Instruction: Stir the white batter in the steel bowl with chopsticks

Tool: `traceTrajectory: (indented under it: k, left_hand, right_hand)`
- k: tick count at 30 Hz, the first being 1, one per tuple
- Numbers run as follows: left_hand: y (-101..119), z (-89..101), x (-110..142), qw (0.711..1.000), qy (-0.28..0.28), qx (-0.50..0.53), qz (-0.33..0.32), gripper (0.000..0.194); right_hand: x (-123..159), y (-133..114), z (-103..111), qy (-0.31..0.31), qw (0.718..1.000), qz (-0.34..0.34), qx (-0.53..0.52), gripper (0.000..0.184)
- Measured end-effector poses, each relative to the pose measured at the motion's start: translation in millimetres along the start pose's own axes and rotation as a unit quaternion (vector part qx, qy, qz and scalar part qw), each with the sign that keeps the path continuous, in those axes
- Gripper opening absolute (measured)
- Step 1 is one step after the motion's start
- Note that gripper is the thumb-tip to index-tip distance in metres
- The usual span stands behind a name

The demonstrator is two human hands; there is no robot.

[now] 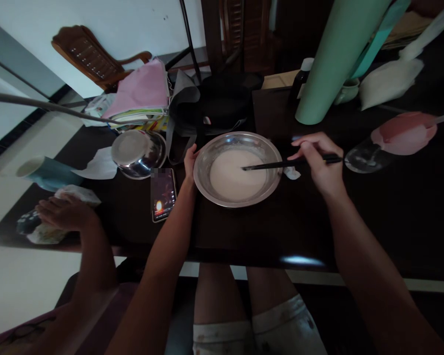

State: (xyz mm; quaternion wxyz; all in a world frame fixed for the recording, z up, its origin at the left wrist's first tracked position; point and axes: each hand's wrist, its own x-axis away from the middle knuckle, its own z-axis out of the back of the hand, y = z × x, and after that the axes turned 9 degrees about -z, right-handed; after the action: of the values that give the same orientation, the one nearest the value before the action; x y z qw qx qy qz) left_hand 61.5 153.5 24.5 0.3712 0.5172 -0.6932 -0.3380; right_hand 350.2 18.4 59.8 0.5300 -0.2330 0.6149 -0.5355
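Note:
A steel bowl with pale batter sits on the dark table in front of me. My left hand grips the bowl's left rim. My right hand is closed on dark chopsticks whose tips dip into the batter. A small white scrap lies by the bowl's right rim.
A lit phone lies left of the bowl, next to a second steel bowl. Another person's hand rests on a bag at far left. A green roll, pink bowl, black bag and stacked papers crowd the back.

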Motion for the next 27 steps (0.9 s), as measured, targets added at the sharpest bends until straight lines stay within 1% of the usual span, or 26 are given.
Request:
traceTrajectory:
  k: [2,3,6,8,9,11,13,15,17,19,21,24,25,27]
  left_hand:
    - [-0.3,1.4,-1.3,1.0,-0.008,-0.005,-0.002,0.052]
    - [-0.5,2.1,-1.8,1.0,-0.011,-0.008,-0.004,0.052]
    - [-0.8,3.0,-1.6,1.0,-0.005,-0.011,-0.008,0.05]
    - [-0.4,1.6,-0.1,1.0,0.007,-0.004,-0.009,0.048]
    - [0.0,0.4,0.8,1.0,0.013,0.001,-0.008,0.048]
    - [1.1,-2.6,2.5,1.0,0.022,0.01,-0.003,0.048]
    - [2.3,-5.7,3.9,0.999,0.029,0.016,0.005,0.049]
    - [3.5,-8.1,4.9,0.999,0.038,0.019,0.011,0.051]
    - [4.2,-9.6,5.9,0.999,0.04,0.023,0.01,0.051]
    - [4.3,-9.8,6.5,0.999,0.035,0.025,0.008,0.051]
    - [3.8,-8.5,6.4,0.999,0.033,0.024,0.005,0.049]
    - [2.3,-4.5,4.8,1.0,0.027,0.013,-0.004,0.046]
    - [1.7,-2.9,3.9,1.0,0.021,0.008,-0.008,0.045]
    - [0.6,-0.2,2.1,1.0,0.006,-0.001,-0.01,0.044]
  right_hand:
    - [-1.2,-0.8,3.3,0.01,0.999,-0.012,-0.031,0.03]
    - [-0.8,-0.9,3.0,0.0,0.999,-0.017,-0.041,0.03]
    - [3.1,0.4,-4.0,-0.074,0.997,-0.026,-0.027,0.027]
    - [5.9,1.7,-10.1,-0.122,0.993,-0.013,0.003,0.023]
    - [6.6,2.3,-12.2,-0.133,0.991,-0.003,0.016,0.022]
    - [6.3,3.0,-13.2,-0.123,0.992,0.012,0.033,0.019]
    - [3.8,2.8,-9.7,-0.076,0.997,0.018,0.029,0.019]
    - [0.8,1.9,-3.9,-0.022,1.0,0.012,0.011,0.023]
    - [-1.0,0.8,0.8,0.006,1.0,-0.001,-0.011,0.028]
    - [-0.6,0.3,1.4,-0.006,1.0,-0.012,-0.028,0.03]
    - [1.7,0.8,-2.6,-0.049,0.998,-0.014,-0.029,0.028]
    - [5.3,2.9,-11.3,-0.119,0.993,-0.002,0.001,0.022]
    - [5.8,3.6,-13.0,-0.128,0.992,0.004,0.015,0.02]
    - [5.2,4.2,-12.8,-0.111,0.993,0.011,0.03,0.019]
